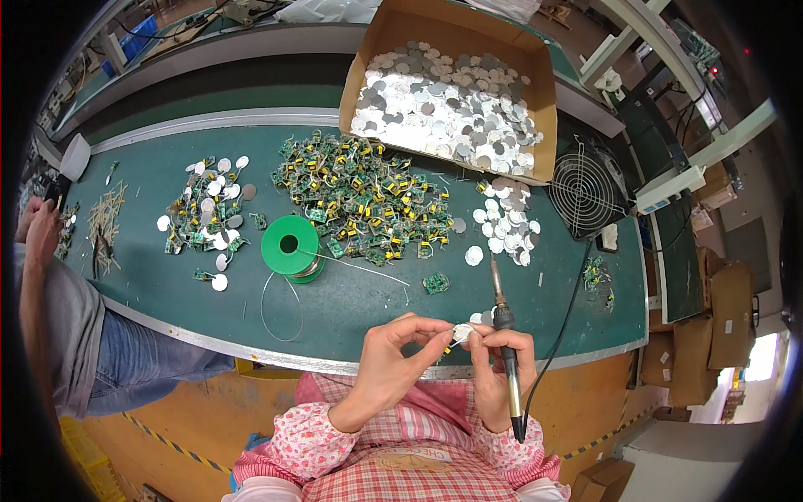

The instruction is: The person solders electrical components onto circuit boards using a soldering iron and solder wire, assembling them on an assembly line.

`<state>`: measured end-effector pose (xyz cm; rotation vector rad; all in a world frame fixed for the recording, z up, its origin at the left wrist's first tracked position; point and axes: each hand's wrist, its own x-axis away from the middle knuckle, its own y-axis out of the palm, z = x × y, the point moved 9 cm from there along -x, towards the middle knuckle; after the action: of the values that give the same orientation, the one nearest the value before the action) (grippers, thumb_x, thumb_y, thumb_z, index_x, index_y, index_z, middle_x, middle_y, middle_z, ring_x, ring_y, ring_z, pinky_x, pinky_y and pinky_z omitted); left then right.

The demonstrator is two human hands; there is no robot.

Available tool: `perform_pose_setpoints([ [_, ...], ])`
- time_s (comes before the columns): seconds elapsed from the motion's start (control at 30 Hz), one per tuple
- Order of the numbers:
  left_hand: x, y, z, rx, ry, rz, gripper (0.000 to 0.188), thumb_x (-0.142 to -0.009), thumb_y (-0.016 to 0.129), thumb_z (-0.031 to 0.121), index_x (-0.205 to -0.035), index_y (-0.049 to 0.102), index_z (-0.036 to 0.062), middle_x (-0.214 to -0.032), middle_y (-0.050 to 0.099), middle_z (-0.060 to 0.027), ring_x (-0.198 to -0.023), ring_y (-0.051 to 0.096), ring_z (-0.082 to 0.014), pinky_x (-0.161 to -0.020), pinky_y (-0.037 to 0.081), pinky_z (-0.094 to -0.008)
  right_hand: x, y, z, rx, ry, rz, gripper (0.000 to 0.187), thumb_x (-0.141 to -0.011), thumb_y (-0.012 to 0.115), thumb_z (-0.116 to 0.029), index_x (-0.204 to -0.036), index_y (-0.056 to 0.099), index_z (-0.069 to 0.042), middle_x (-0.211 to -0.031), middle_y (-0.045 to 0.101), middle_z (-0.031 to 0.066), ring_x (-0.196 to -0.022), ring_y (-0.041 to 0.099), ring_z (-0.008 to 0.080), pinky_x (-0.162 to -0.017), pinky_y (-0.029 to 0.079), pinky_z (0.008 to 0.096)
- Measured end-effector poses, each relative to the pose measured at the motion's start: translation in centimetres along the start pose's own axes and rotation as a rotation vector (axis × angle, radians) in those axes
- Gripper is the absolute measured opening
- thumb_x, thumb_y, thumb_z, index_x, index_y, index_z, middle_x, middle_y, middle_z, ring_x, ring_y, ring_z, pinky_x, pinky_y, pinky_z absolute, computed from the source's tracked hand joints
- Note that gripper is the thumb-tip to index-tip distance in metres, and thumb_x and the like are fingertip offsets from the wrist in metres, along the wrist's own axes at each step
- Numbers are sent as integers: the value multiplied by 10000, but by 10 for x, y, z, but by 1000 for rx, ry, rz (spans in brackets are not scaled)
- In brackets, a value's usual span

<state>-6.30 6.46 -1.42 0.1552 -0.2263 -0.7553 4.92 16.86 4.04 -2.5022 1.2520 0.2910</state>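
On the green desk (184, 293), a green spool (274, 253) of wire sits beside a big heap of little boards (368, 197). The left hand (400, 345) pinches a round white disc (462, 333) over the desk's near edge. The right hand (508, 364) touches the disc's other side and holds a soldering iron (503, 318). A black fan (588, 186) stands farther right.

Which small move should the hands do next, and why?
Perhaps the left hand should steady the disc alone, letting the right hand turn the iron toward it: fingers of both hands meet at the disc, while the iron, held in the right hand, points away from it.
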Motion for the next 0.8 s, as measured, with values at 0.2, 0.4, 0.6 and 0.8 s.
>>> perform_pose_setpoints([
  [0.2,0,-3,0,33,26,28,134,-829,686,68,-953,699,18,-824,656,-37,-749,627,-88,-684,479,-220,0,3,2,-7,25,-10,176,-816,647,81,-910,523,-1,-923,682,160,-796,679,169,-698,549,256],
  [0.4,-6,-12,1,143,-59,53,122,-848,679,83,-943,691,8,-825,665,-24,-743,606,-67,-676,475,-199,-14,3,-36,414,-338,-49,241,-875,596,-87,-1104,578,-13,-805,626,113,-611,551,222,-612,462,322],
  [0.6,-17,-28,5,241,-111,86,105,-870,648,56,-949,667,-11,-831,662,-18,-742,579,-40,-662,456,-191,-11,-9,-50,220,-291,-50,173,-857,609,-122,-984,598,-5,-669,598,89,-517,558,176,-490,443,274],
  [0.8,-20,-40,11,294,-78,127,87,-869,646,50,-929,661,-11,-840,660,-20,-746,577,-43,-670,453,-193,-8,11,-62,87,-314,-190,237,-901,535,-232,-918,486,-1,-539,497,55,-397,497,123,-408,396,240],
])
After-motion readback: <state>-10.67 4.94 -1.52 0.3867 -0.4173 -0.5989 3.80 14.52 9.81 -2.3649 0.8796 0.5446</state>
